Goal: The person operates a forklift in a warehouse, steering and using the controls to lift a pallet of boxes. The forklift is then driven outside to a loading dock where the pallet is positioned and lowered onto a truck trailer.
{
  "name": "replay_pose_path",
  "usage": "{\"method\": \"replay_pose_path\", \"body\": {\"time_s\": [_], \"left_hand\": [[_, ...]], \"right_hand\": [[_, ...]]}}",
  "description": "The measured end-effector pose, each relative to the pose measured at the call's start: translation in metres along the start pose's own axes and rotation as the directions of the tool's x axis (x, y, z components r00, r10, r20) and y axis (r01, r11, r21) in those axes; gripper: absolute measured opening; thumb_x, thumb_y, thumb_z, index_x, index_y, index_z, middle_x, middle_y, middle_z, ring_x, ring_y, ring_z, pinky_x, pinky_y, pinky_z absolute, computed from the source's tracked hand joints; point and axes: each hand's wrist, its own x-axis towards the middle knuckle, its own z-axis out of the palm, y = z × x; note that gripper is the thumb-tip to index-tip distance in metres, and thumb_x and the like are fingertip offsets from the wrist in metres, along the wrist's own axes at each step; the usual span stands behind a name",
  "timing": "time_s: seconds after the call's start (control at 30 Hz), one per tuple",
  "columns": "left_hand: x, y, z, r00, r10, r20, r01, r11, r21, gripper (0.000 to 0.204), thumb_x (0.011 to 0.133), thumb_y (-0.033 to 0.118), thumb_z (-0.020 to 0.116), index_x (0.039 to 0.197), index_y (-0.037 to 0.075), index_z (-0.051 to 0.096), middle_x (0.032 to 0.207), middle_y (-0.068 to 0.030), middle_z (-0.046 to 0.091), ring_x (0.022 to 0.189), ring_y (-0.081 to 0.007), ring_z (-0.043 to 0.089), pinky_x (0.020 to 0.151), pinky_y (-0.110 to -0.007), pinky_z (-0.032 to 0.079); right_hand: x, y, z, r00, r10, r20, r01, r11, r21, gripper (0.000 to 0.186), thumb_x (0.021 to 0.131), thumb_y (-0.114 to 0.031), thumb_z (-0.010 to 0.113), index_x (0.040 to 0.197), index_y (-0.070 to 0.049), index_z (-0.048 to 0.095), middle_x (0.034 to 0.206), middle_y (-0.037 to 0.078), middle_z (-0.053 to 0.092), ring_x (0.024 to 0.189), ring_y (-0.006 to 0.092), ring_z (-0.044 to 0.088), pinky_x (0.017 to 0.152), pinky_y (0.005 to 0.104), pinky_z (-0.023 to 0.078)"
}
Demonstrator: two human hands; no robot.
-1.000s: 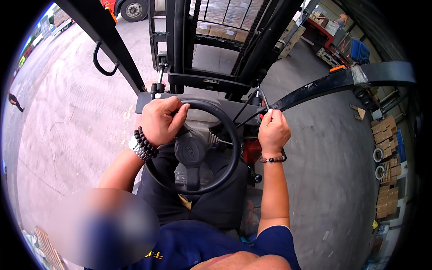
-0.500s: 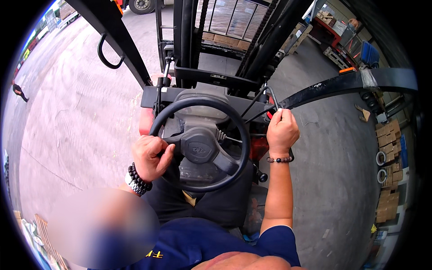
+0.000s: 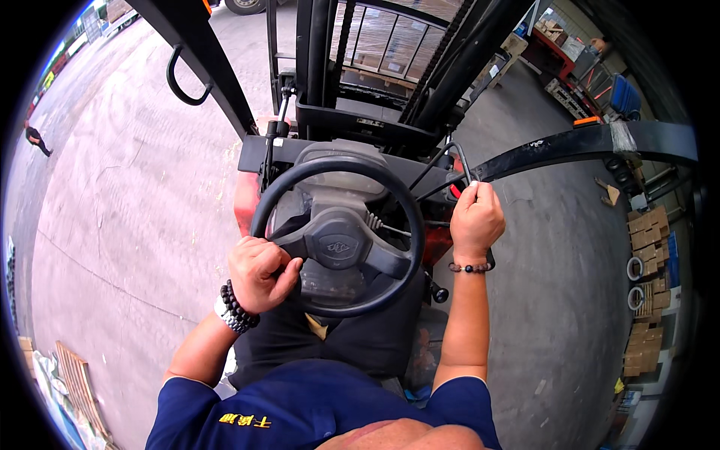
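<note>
While the left hand clenches the stiff steering wheel at eight o'clock, the right hand grasps a thin rigid lever.

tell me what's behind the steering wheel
Behind the steering wheel sit a grey dash and the black mast. The left hand covers part of the rim; the wheel's hub hides the column.
</note>
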Motion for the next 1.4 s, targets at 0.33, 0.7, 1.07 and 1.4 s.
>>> {"method": "replay_pose_path", "body": {"time_s": [0.33, 0.7, 1.07, 1.4], "left_hand": [[-0.003, -0.001, 0.006, 0.999, 0.009, 0.035, -0.009, 1.000, -0.013, 0.033, 0.083, 0.011, 0.089, 0.069, 0.013, 0.059, 0.063, -0.0047, 0.063, 0.059, -0.0305, 0.063, 0.061, -0.043, 0.046], [-0.035, 0.039, 0.013, 0.961, 0.097, 0.258, -0.081, 0.994, -0.072, 0.034, 0.081, 0.018, 0.092, 0.071, 0.015, 0.060, 0.064, -0.0012, 0.059, 0.060, -0.0268, 0.062, 0.064, -0.041, 0.044], [0.019, 0.112, 0.083, 0.831, 0.433, 0.348, -0.339, 0.892, -0.300, 0.039, 0.101, 0.042, 0.078, 0.079, 0.013, 0.064, 0.069, -0.0051, 0.067, 0.065, -0.0307, 0.069, 0.066, -0.044, 0.050], [0.143, 0.003, -0.023, 0.994, 0.105, -0.013, -0.106, 0.993, -0.045, 0.036, 0.105, 0.029, 0.077, 0.079, 0.006, 0.067, 0.067, -0.0147, 0.067, 0.063, -0.0380, 0.070, 0.060, -0.046, 0.054]], "right_hand": [[0.003, -0.001, 0.002, 1.000, -0.009, -0.010, 0.010, 0.999, 0.031, 0.018, 0.107, -0.020, 0.068, 0.093, -0.008, 0.069, 0.087, 0.010, 0.074, 0.073, 0.0399, 0.072, 0.059, 0.0517, 0.055], [-0.006, -0.008, -0.013, 1.000, -0.018, -0.008, 0.019, 0.999, 0.049, 0.022, 0.108, -0.019, 0.067, 0.090, -0.007, 0.064, 0.085, 0.011, 0.072, 0.072, 0.0410, 0.070, 0.060, 0.0528, 0.054], [-0.034, -0.079, -0.073, 1.000, -0.009, 0.024, 0.007, 0.998, 0.058, 0.019, 0.109, -0.019, 0.066, 0.096, -0.005, 0.069, 0.103, 0.014, 0.080, 0.081, 0.0436, 0.075, 0.067, 0.0536, 0.059], [-0.200, -0.083, -0.147, 0.949, -0.260, 0.178, 0.218, 0.949, 0.228, 0.027, 0.102, -0.011, 0.072, 0.127, 0.001, 0.071, 0.157, 0.026, 0.066, 0.144, 0.0476, 0.060, 0.124, 0.0585, 0.044]]}}
